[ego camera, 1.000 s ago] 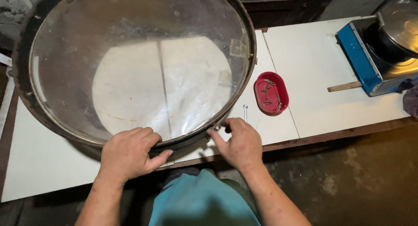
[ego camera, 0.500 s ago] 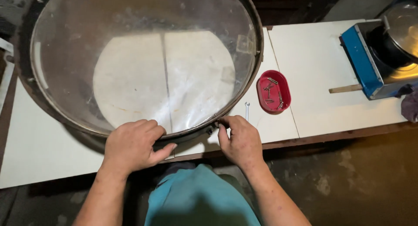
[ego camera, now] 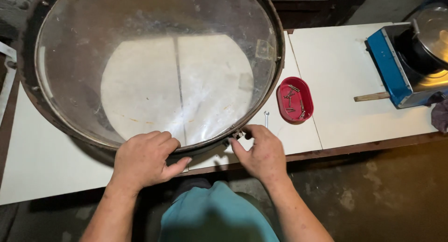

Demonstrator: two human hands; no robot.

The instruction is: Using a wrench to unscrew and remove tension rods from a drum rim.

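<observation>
A very large round drum frame (ego camera: 275, 60) with a clear see-through skin and a dark metal hoop stands on a white table (ego camera: 340, 69). My left hand (ego camera: 144, 160) lies flat over the hoop's near edge and grips it. My right hand (ego camera: 259, 151) pinches a small metal fitting (ego camera: 238, 134) on the hoop's near right side. A small spanner (ego camera: 266, 118) lies on the table just beyond that hand. To the right of the drum sits a red oval dish (ego camera: 294, 100) with several small bolts in it.
A blue box-shaped stove (ego camera: 396, 69) with a metal pot (ego camera: 431, 30) stands at the table's far right, with a wooden stick (ego camera: 372, 97) poking out beside it. The table's brown front edge (ego camera: 364, 146) runs above a dark concrete floor (ego camera: 382, 195).
The view has drifted slightly. My right hand has slid a little along the hoop and closed on the small fitting. My left hand stays on the hoop's near edge.
</observation>
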